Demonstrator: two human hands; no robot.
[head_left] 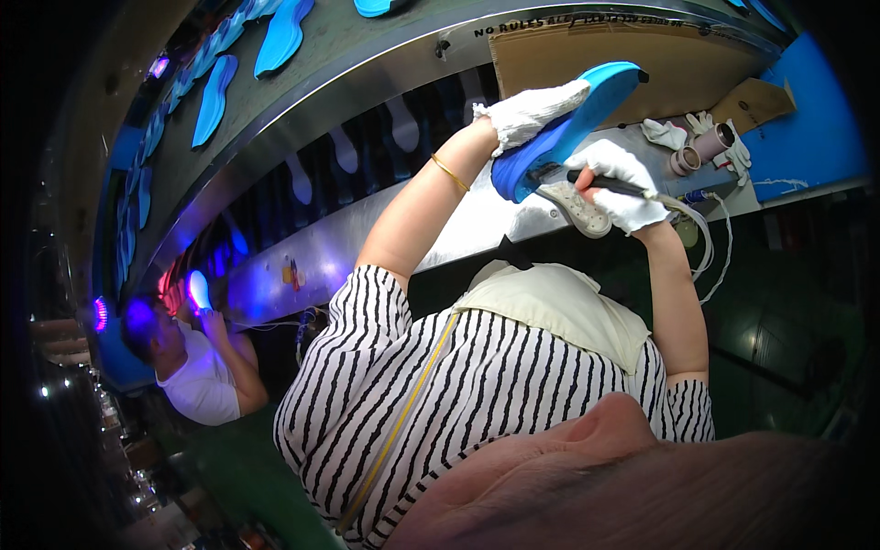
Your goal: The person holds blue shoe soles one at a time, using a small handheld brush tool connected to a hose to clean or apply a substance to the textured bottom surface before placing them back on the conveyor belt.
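My left hand (536, 115), in a white knit glove, grips a blue shoe sole (600, 96) and holds it tilted above the metal bench. The sole is light blue at its far end and deeper blue at its near end. My right hand (626, 183), in a white glove with bare fingertips showing, is closed around a slim black handle tool (610, 181) with a pale hose or cord trailing from it. The tool's dark tip meets the near end of the sole; whether it touches I cannot tell. Just below lies a pale, sole-shaped piece (577, 209) with small dots.
A conveyor (339, 46) carrying several blue soles runs along the far left. Soles also stand in a dark rack under its edge. Cardboard (632, 69), spare white gloves (665, 134) and a metallic cup (713, 142) sit at the far right. Another person (197, 367) works at the left, holding a lit sole.
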